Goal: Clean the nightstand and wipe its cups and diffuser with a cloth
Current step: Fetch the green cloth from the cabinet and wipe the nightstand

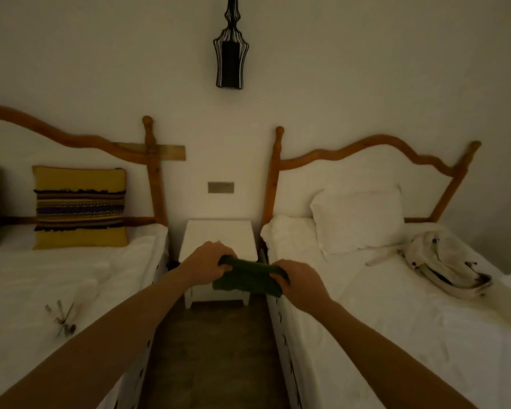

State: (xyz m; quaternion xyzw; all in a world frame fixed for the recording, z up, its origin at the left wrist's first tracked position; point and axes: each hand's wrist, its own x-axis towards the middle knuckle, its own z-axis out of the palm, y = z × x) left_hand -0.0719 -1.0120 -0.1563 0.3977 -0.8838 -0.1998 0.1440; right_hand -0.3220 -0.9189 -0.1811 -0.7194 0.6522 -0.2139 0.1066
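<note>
Presently, both hands are raised in front of the person and share one item: a dark green cloth (247, 277). The left hand (208, 261) pinches the cloth's upper left edge with curled fingers; the right hand (295, 280) grips the upper right edge likewise. The cloth hangs between them, stretched along its top and doubled below, which suggests it is being folded or squared up into a usable pad before wiping begins. That is a judgement, not an observed fact.

The nightstand (219, 234), a small white counter, stands against the wall between the left bed (56, 278) and the right bed (396, 320), directly beyond the hands. The visible part of its top carries no cups and no diffuser; its front portion is hidden behind the hands and cloth, so their whereabouts cannot be confirmed. Thin stick-like items (61, 318) lie on the left bed; whether they belong to the diffuser cannot be told in this dim light.

Other findings: a striped yellow cushion (80, 208) leans upright against the left headboard; a white pillow (360, 219) and a crumpled pale bag (446, 264) lie on the right bed; a dark wire lamp (230, 59) hangs above the nightstand.

Assessment: the cloth is held clear of the counter, not touching it. Wiping of the surface appears not yet under way at this moment.
</note>
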